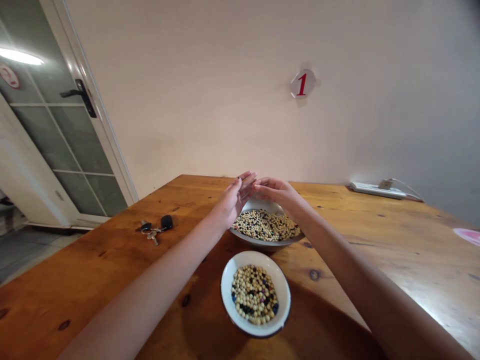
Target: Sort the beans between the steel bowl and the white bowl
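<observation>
Above a metal bowl [275,245] full of small cream, black and coloured beads [266,225], my two hands meet. My left hand [234,200] has its fingers stretched out and its palm turned to the right; a tiny dark speck shows near the thumb tip. Thumb and fingers of my right hand [276,191] are pinched together against the left fingers; whatever they hold is too small to tell. Closer to me stands a white enamel bowl [228,305] with a dark rim, holding more cream, black and coloured beads [253,295].
A bunch of keys [152,232] with a black fob [166,222] lies left on the wooden table [180,200]. At the back right rests a white power strip [375,190] with a plug and cable. Behind are a wall [206,90] and a glazed door [75,145].
</observation>
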Demonstrator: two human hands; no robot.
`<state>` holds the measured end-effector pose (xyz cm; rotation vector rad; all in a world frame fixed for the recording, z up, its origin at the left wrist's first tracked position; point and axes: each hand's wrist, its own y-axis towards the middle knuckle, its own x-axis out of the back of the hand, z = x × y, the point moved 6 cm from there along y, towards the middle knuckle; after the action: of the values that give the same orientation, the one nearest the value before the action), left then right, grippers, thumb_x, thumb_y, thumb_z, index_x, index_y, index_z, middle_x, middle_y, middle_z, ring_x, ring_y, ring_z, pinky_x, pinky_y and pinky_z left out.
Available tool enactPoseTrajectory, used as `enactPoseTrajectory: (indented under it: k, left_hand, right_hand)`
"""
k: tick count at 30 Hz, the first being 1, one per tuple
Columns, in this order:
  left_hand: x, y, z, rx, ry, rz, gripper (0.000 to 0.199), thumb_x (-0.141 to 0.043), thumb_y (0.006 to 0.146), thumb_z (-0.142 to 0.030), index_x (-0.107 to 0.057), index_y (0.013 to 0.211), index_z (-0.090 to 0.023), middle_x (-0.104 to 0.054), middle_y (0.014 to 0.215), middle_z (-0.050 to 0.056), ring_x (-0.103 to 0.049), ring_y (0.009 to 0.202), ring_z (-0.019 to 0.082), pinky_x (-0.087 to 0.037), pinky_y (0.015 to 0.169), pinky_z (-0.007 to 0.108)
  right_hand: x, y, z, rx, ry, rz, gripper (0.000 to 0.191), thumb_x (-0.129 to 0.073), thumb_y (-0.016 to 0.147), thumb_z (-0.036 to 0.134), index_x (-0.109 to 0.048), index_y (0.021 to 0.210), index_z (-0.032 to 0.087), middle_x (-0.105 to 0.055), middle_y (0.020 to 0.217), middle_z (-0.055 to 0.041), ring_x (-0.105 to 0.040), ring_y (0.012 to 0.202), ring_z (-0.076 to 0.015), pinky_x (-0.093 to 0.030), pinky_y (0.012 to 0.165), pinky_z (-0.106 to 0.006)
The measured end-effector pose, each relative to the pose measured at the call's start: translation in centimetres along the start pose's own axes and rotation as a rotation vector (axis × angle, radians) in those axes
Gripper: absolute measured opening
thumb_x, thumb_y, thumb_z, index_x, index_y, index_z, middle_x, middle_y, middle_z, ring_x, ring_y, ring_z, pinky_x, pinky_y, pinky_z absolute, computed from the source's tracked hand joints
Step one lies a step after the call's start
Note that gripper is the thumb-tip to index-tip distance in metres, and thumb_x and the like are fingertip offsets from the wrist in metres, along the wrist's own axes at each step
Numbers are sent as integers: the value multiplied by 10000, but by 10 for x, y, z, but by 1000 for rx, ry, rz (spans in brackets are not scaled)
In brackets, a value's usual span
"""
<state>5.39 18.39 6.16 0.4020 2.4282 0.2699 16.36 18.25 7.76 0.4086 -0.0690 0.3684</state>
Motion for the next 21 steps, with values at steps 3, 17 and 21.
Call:
enactPoseTrajectory:
  k: [3,17,21]
  left_hand:
    - [1,-1,2,8,-8,-46,222,-364,893,-236,-575,942,-186,-621,1061,29,-551,992,126,-369,926,272]
    - [-1,-5,19,152,614,27,157,-479,802,-209,-626,769,-166,-685,818,71,-597,929,232,-356,917,401]
    - [2,0,22,64,720,107,120,-544,741,-204,-650,795,-184,-688,800,48,-585,952,232,-323,959,394]
  right_hand:
    - [0,1,-4,-17,16,23,158,-608,733,339,-606,861,246,-625,969,-21,-571,916,-147,-452,808,-276]
    - [11,2,7,97,-80,-179,179,-613,706,354,-610,827,222,-614,856,-17,-558,746,-126,-448,654,-252]
    - [1,2,4,80,-155,-57,199,-624,690,358,-624,820,207,-600,725,-2,-547,667,-122,-439,593,-249]
